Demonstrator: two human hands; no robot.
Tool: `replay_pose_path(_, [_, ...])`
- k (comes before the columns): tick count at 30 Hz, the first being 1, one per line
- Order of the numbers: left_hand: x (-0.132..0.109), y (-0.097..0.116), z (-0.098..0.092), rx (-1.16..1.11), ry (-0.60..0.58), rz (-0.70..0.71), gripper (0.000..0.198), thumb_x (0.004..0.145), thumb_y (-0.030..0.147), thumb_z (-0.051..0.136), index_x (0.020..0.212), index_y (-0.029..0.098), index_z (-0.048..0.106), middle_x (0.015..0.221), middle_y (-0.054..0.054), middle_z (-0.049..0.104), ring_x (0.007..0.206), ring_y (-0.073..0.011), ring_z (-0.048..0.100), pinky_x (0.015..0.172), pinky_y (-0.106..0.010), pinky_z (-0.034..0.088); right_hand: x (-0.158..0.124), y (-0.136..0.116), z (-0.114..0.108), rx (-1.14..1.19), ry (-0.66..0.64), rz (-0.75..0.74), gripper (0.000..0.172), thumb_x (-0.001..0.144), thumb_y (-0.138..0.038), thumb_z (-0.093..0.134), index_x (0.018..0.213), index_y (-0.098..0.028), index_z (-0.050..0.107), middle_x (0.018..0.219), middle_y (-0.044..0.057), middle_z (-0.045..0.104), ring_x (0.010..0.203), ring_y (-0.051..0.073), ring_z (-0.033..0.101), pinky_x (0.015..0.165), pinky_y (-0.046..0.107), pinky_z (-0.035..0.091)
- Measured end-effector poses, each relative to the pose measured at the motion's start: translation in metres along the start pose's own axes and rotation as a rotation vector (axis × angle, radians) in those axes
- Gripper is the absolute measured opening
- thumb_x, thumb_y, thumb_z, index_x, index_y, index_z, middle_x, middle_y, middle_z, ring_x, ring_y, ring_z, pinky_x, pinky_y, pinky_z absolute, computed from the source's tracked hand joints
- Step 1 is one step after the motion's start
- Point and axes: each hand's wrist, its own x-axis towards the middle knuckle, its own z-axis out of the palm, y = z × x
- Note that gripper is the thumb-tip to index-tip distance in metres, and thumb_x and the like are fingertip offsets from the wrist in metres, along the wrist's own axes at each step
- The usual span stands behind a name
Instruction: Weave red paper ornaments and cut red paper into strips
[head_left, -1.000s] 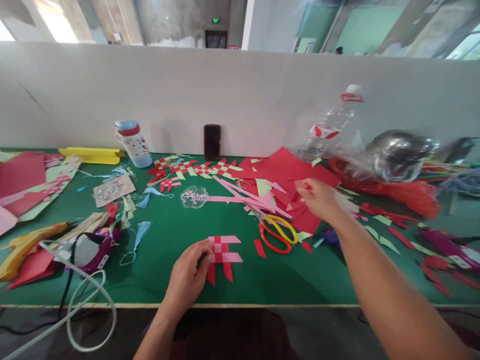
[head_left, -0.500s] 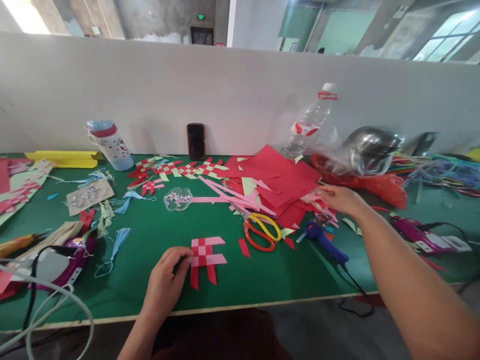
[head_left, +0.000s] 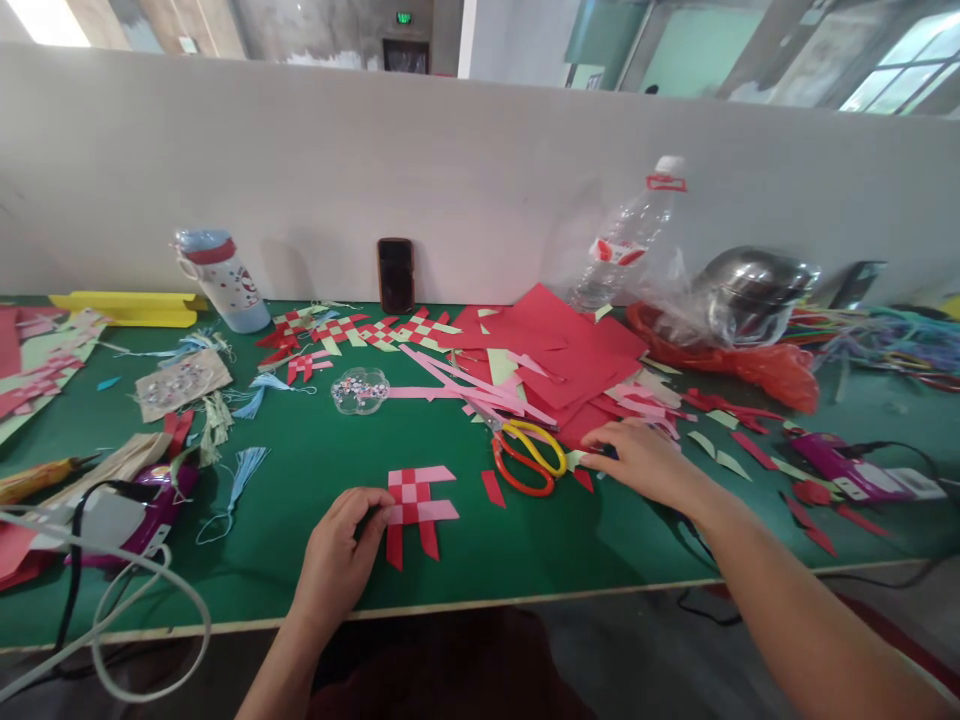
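My left hand [head_left: 341, 550] pinches the left edge of a woven paper piece [head_left: 409, 495] between thumb and fingertips. The piece is a small red and pink checkerboard with loose strips sticking out to the right and downward, lying on the green table. My right hand [head_left: 641, 465] hovers palm down right of the scissors [head_left: 534, 460], thumb and index finger apart, nothing visible between them. The scissors have one yellow and one red handle. Beneath the right hand, the blue glue gun is almost wholly hidden; a bit of blue shows between the fingers.
Red paper sheets [head_left: 577, 350] and pink strips [head_left: 465, 392] lie behind the scissors. A clear bead dish [head_left: 360, 391], blue tassel [head_left: 241, 485] and finished woven pieces [head_left: 379, 332] lie leftward. A bottle [head_left: 626, 245], cup [head_left: 225, 280] and phone [head_left: 396, 275] stand along the partition [head_left: 465, 170].
My right hand has come away from the pink paper scraps, moving left and nearer, and now covers the glue gun. My left hand keeps its pinch on the woven piece. The view has shifted slightly.
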Motion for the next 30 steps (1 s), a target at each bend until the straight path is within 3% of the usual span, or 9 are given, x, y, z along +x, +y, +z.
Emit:
replay_pose_path(2, [0.000,0.001,0.000,-0.001,0.000,0.004,0.018,0.094,0.032,0.049,0.091,0.024,0.064,0.092,-0.002,0.068,0.087,-0.0176,0.063,0.079,-0.029,0.049,-0.002,-0.003,0.003,-0.022,0.000,0.003,0.024,0.084,-0.041,0.054,0.079,-0.024,0.071,0.083,0.004,0.073,0.084,0.024,0.062,0.078,0.035,0.042])
replay_pose_path(6, [0.000,0.003,-0.001,0.004,0.002,0.011,0.017,0.094,0.032,0.049,0.091,0.024,0.064,0.092,-0.002,0.068,0.086,-0.0169,0.064,0.078,-0.028,0.049,-0.009,-0.004,-0.003,-0.042,0.055,-0.002,0.028,0.089,-0.039,0.046,0.077,-0.024,0.066,0.090,0.005,0.072,0.088,0.023,0.060,0.081,0.035,0.041])
replay_pose_path(10, [0.001,0.004,-0.001,0.021,0.000,0.020,0.017,0.094,0.032,0.049,0.090,0.024,0.064,0.091,-0.002,0.068,0.086,-0.0170,0.064,0.078,-0.028,0.049,-0.023,-0.008,-0.001,-0.116,-0.018,-0.026,0.023,0.086,-0.036,0.051,0.071,-0.025,0.064,0.091,0.003,0.069,0.094,0.025,0.057,0.081,0.037,0.038])
replay_pose_path(13, [0.001,0.004,-0.001,0.031,-0.008,0.031,0.017,0.094,0.031,0.049,0.090,0.024,0.064,0.090,-0.002,0.068,0.086,-0.0169,0.064,0.078,-0.028,0.049,-0.029,-0.015,0.006,-0.140,-0.031,0.017,0.017,0.084,-0.037,0.054,0.085,-0.027,0.068,0.101,0.004,0.069,0.102,0.028,0.055,0.082,0.040,0.037])
replay_pose_path(16, [0.001,0.003,-0.001,0.034,-0.006,0.040,0.017,0.094,0.031,0.049,0.088,0.024,0.063,0.089,-0.002,0.068,0.085,-0.0171,0.064,0.077,-0.028,0.050,-0.027,-0.020,0.012,-0.120,0.006,0.041,0.031,0.084,-0.044,0.055,0.107,-0.028,0.068,0.113,0.007,0.067,0.108,0.030,0.054,0.084,0.042,0.039])
replay_pose_path(18, [0.001,0.003,-0.001,0.038,-0.005,0.040,0.018,0.094,0.031,0.048,0.089,0.024,0.063,0.089,-0.002,0.068,0.085,-0.0173,0.064,0.078,-0.029,0.050,-0.024,-0.022,0.014,-0.121,0.016,0.046,0.037,0.083,-0.049,0.056,0.111,-0.027,0.067,0.115,0.008,0.067,0.109,0.031,0.054,0.084,0.044,0.040])
replay_pose_path(25, [0.001,0.004,0.000,0.041,0.003,0.039,0.018,0.094,0.031,0.049,0.088,0.024,0.065,0.090,-0.003,0.069,0.085,-0.0179,0.065,0.077,-0.029,0.051,-0.021,-0.031,0.024,-0.135,0.065,0.072,0.018,0.084,-0.036,0.055,0.085,-0.026,0.071,0.100,0.004,0.072,0.098,0.027,0.055,0.078,0.039,0.038])
replay_pose_path(30, [0.001,0.004,-0.001,0.028,0.015,0.055,0.016,0.094,0.029,0.050,0.089,0.024,0.064,0.090,-0.001,0.069,0.085,-0.0165,0.064,0.078,-0.027,0.050,-0.029,-0.040,0.023,-0.150,0.092,0.070,0.022,0.088,-0.030,0.052,0.075,-0.025,0.068,0.096,0.004,0.072,0.098,0.027,0.054,0.078,0.040,0.037])
